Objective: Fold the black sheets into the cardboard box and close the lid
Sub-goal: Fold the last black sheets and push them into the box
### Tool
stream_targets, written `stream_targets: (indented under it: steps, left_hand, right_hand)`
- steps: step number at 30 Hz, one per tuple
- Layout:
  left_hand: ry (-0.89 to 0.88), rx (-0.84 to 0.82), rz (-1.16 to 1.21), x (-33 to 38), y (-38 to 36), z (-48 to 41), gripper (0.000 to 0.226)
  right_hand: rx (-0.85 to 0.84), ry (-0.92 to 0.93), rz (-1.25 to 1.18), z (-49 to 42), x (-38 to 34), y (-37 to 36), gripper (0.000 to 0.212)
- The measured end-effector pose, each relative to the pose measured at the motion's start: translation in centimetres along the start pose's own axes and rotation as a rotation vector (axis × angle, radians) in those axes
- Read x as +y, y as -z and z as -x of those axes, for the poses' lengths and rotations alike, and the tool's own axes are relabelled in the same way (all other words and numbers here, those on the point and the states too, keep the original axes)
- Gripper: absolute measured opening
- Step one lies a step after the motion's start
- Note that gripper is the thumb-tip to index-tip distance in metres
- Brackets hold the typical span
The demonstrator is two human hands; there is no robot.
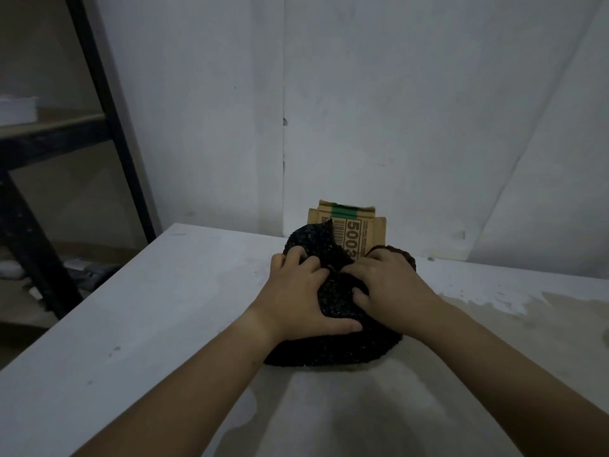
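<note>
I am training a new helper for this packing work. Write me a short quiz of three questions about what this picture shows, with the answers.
1. True or false: the cardboard lid is closed over the black sheets.
2. How many hands rest on the black sheets? A none; B one; C two.
3. Fill the gap: the stripe on the lid is ____.
Key: 1 false, the lid stands upright behind the sheets. 2 C, the left hand and the right hand. 3 green.
</note>
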State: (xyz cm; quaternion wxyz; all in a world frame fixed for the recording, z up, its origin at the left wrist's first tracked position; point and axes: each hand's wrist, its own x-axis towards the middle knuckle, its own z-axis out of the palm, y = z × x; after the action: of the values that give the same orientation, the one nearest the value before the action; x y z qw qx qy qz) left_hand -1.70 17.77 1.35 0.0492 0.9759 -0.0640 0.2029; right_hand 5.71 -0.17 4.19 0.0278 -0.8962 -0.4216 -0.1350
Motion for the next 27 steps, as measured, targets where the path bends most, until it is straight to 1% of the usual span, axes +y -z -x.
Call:
stream_targets:
  steps: [4, 7, 10, 12, 14, 16, 18, 19, 20, 21, 22, 23, 24, 25, 26, 27]
  left_hand:
    - [-0.003, 0.02, 0.009, 0.1, -0.3, 0.4, 0.095]
    - [0.006, 0.014, 0.029, 0.1, -0.3, 0.4, 0.104]
    - [0.02, -0.018, 0.034, 0.0, -0.3, 0.3, 0.118]
    - [0.024, -0.031, 0.032, -0.1, -0.4, 0.3, 0.119]
    - [0.006, -0.031, 0.01, 0.1, -0.2, 0.2, 0.113]
    - [-0.014, -0.01, 0.009, 0.2, -0.1, 0.2, 0.101]
    - [-0.011, -0.015, 0.01, 0.1, -0.1, 0.2, 0.097]
    - [-0.005, -0.032, 0.004, 0.1, 0.0, 0.1, 0.097]
    - [0.003, -0.053, -0.002, 0.1, 0.1, -0.1, 0.098]
    - [0.015, -0.078, -0.004, 0.1, 0.2, -0.4, 0.1]
    - [0.027, -0.104, -0.002, 0.1, 0.3, -0.7, 0.101]
    - [0.038, -0.132, 0.002, 0.1, 0.4, -1.0, 0.103]
    - [0.046, -0.163, 0.002, 0.1, 0.5, -1.4, 0.106]
    - [0.051, -0.195, -0.002, 0.1, 0.6, -1.7, 0.108]
    - [0.052, -0.223, -0.009, 0.1, 0.7, -2.0, 0.11]
    - [0.052, -0.243, -0.015, 0.0, 0.7, -2.1, 0.112]
  right_hand:
    - [-0.205, -0.082, 0.078, -0.7, -0.2, 0.9, 0.041]
    - [-0.37, -0.143, 0.118, -1.9, -1.0, 1.4, 0.042]
    - [-0.426, -0.181, 0.121, -2.7, -1.7, 1.5, 0.043]
    - [-0.436, -0.19, 0.112, -2.5, -1.9, 1.3, 0.042]
    - [-0.394, -0.181, 0.063, -1.9, -1.9, 1.1, 0.034]
    - [-0.279, -0.159, -0.035, -0.9, -1.6, 1.0, 0.031]
    - [-0.067, -0.121, -0.15, -0.1, -1.0, 0.9, 0.03]
    - [0.051, -0.124, -0.199, 0.3, -0.7, 1.0, 0.033]
    - [0.151, -0.159, -0.235, 0.6, -0.3, 1.0, 0.039]
    - [0.208, -0.222, -0.251, 1.0, 0.2, 1.1, 0.046]
    - [0.208, -0.301, -0.249, 1.4, 0.6, 1.1, 0.052]
    - [0.154, -0.372, -0.246, 1.8, 1.1, 1.1, 0.055]
    - [0.091, -0.414, -0.256, 2.1, 1.5, 1.1, 0.053]
    - [0.05, -0.42, -0.281, 2.4, 1.7, 1.1, 0.046]
    - [0.057, -0.391, -0.288, 2.5, 1.6, 1.2, 0.037]
    - [0.1, -0.33, -0.257, 2.6, 1.4, 1.5, 0.028]
